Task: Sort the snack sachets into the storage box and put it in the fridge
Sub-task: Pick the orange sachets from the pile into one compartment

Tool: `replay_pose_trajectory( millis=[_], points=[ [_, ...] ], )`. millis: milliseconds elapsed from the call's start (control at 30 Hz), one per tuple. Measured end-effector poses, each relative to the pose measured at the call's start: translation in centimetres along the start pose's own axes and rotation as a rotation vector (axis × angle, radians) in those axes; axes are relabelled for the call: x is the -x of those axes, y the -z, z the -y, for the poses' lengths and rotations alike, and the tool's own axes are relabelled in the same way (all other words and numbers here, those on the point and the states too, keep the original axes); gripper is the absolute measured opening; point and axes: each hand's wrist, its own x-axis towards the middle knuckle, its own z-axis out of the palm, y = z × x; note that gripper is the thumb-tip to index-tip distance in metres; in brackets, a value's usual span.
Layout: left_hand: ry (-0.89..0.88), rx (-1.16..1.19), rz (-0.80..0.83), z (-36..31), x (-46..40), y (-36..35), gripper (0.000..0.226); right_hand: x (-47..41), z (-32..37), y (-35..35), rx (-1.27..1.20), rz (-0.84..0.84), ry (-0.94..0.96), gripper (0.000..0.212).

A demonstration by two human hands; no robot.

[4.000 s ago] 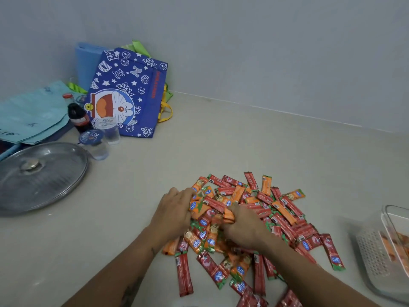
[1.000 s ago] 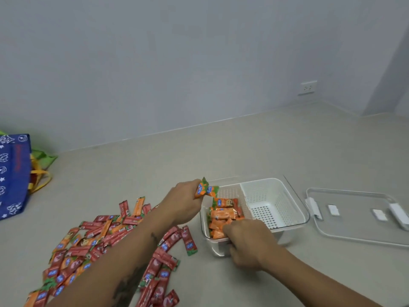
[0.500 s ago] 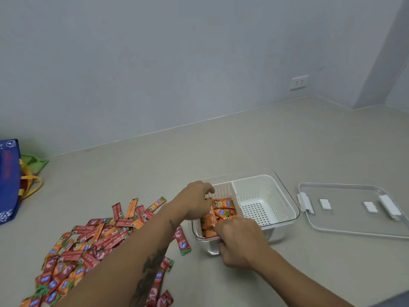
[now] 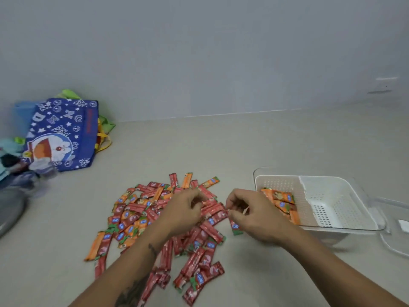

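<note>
Both hands have returned from the storage box [image 4: 314,202] to the sachet pile [image 4: 168,222]. Left hand [image 4: 184,209] and right hand [image 4: 250,214] pinch red sachets mid-bench. Sorting continues; next, carry them to the box's empty right compartment, at the bench's right.

A loose pile of snack sachets [image 4: 155,218] is spread flat on the counter [image 4: 221,147] at centre, the long narrow red and orange packets crossing and overlapping at many angles. To the right of the pile, a clear storage box [image 4: 345,227] is set upright and open, with a white perforated basket [image 4: 332,196] seated inside it, divided into two compartments. Several orange sachets [image 4: 280,199] are stacked in the left compartment. The right compartment is seen to hold no packets.
</note>
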Motion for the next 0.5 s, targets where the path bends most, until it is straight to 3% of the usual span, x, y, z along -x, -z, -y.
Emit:
replay_pose_trajectory(
  millis=[300,500],
  points=[
    [0.277,0.023,-0.130,15.1,9.6,7.4,0.019,-6.5,5.7,-16.1,0.096,0.377,-0.023,0.016],
    [0.436,0.023,-0.135,24.2,14.5,10.8,0.019,-9.8,8.0,-25.2,0.298,0.486,-0.055,0.017]
  ],
)
